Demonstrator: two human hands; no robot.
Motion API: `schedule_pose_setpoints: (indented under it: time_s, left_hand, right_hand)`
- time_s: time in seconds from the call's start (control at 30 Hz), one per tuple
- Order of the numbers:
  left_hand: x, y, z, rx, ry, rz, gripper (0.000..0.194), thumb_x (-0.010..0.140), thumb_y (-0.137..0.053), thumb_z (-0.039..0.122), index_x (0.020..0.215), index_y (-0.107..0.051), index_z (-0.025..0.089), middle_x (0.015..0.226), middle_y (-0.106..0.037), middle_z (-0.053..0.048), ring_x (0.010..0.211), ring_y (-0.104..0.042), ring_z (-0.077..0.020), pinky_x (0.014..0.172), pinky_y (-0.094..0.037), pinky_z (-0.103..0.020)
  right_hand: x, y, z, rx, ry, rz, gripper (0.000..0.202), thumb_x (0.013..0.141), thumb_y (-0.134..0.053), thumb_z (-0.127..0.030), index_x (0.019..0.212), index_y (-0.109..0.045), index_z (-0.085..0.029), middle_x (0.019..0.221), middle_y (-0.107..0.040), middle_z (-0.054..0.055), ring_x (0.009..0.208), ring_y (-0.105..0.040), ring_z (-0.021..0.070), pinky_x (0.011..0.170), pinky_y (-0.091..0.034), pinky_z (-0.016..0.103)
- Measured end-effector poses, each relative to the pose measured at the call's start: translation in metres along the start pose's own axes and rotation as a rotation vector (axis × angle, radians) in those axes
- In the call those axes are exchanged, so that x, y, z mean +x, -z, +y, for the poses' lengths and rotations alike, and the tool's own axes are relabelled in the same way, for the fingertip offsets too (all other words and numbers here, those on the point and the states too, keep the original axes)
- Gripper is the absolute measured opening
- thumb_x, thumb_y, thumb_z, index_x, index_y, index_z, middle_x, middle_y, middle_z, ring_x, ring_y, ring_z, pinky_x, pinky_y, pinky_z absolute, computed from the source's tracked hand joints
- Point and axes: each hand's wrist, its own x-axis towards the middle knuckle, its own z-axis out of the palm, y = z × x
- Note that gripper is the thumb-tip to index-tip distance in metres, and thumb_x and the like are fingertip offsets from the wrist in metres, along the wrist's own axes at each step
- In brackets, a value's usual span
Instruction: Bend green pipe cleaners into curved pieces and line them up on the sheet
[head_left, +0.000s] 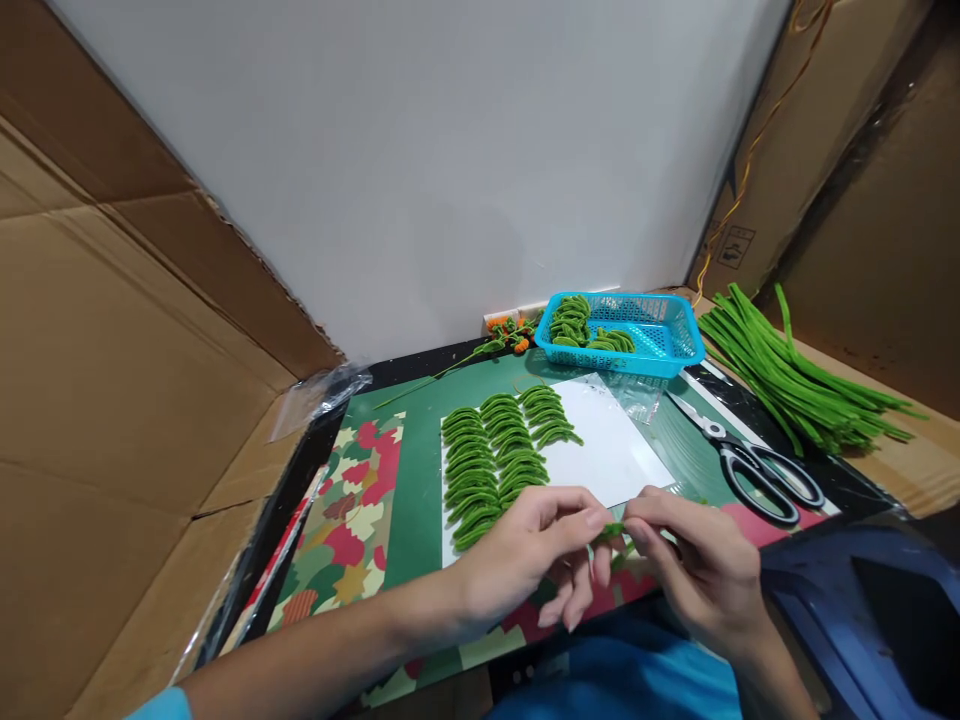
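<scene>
Between my two hands, over the front edge of the table, is a short piece of green pipe cleaner (613,530). My left hand (544,545) pinches one end between thumb and forefinger, its other fingers loosely curled below. The fingertips of my right hand (697,560) close on the other end, and the fingers partly hide the piece. Just beyond my hands, rows of curved green pipe cleaner leaves (472,470) lie on a white sheet (607,430), in two longer columns and a shorter third one.
A blue basket (667,345) holding more green leaves stands at the back. Left of it lies a stem with orange flowers (519,335). Black-handled scissors (750,465) lie at right, before a bundle of long green pipe cleaners (802,385). Cardboard walls (127,380) flank the green mat (416,450).
</scene>
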Motion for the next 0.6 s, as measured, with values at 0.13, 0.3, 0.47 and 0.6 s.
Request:
schedule_pose_setpoints:
  time_s: [0.13,0.3,0.47,0.6]
  left_hand:
    - [0.003,0.005,-0.002,-0.239,0.153,-0.055,0.036,0.097,-0.076,0.047,0.092,-0.068,0.013,0.069,-0.062,0.001,0.043,-0.049,-0.0053,0.036,-0.029,-0.016]
    - [0.003,0.010,-0.006,-0.229,0.102,-0.004,0.034,0.087,-0.088,0.038,0.084,-0.061,0.017,0.063,-0.058,0.006,0.043,-0.048,-0.0041,0.038,-0.030,-0.014]
    - [0.002,0.012,-0.006,-0.133,0.100,-0.029,0.033,0.087,-0.088,0.038,0.082,-0.062,0.017,0.058,-0.062,0.003,0.041,-0.052,-0.0071,0.036,-0.029,-0.014]
    - [0.002,0.012,-0.003,-0.186,0.119,-0.067,0.031,0.089,-0.086,0.040,0.084,-0.069,0.014,0.059,-0.063,0.002,0.040,-0.051,-0.0067,0.033,-0.028,-0.015]
  right_hand:
    - [-0.001,-0.001,0.003,-0.131,0.092,-0.063,0.019,0.106,-0.055,-0.005,0.101,-0.064,-0.021,0.072,-0.055,-0.003,0.059,-0.050,0.0135,0.057,-0.038,0.027]
    - [0.000,-0.006,0.003,-0.112,0.038,-0.111,0.020,0.107,-0.054,-0.009,0.093,-0.058,-0.023,0.073,-0.053,-0.004,0.058,-0.050,0.0121,0.057,-0.037,0.026]
    - [0.002,-0.005,-0.001,0.000,0.028,-0.144,0.020,0.106,-0.055,-0.009,0.093,-0.057,-0.024,0.071,-0.055,-0.005,0.057,-0.050,0.0114,0.055,-0.037,0.025]
    - [0.003,-0.004,-0.002,-0.024,0.094,-0.117,0.021,0.104,-0.052,-0.006,0.095,-0.056,-0.024,0.071,-0.054,-0.005,0.058,-0.049,0.0121,0.056,-0.036,0.026]
